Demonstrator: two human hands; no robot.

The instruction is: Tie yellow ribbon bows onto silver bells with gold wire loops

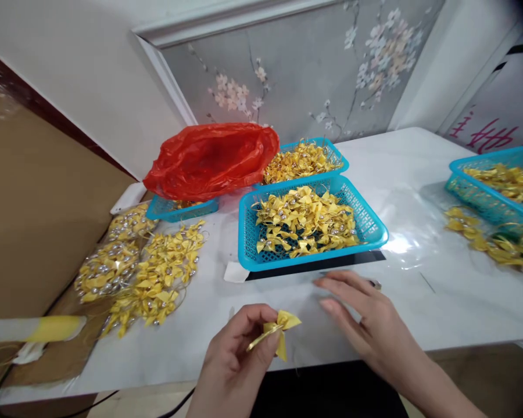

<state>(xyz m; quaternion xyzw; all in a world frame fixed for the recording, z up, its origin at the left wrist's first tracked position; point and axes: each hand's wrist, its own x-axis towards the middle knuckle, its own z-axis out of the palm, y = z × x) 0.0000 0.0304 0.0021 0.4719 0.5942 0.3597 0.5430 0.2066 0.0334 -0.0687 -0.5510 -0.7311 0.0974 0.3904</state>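
Observation:
A yellow ribbon bow (286,321) with a gold cord is pinched between the thumb and fingers of my left hand (244,354), over the table's front edge. To the right, my right hand (370,325) hovers low above the white tabletop, fingers apart and nothing between them. A small shiny object (375,284) shows just behind its knuckles; its kind is unclear. Beyond both hands stands a blue plastic basket (314,264) holding many yellow bows (305,220) with silvery beads.
Left lie a loose heap of beaded bows (165,273) and bagged ones (108,267). A red plastic bag (209,162) covers part of a blue basket (183,213). Another basket (337,157) stands behind, and one (497,203) at right beside loose bows (497,244).

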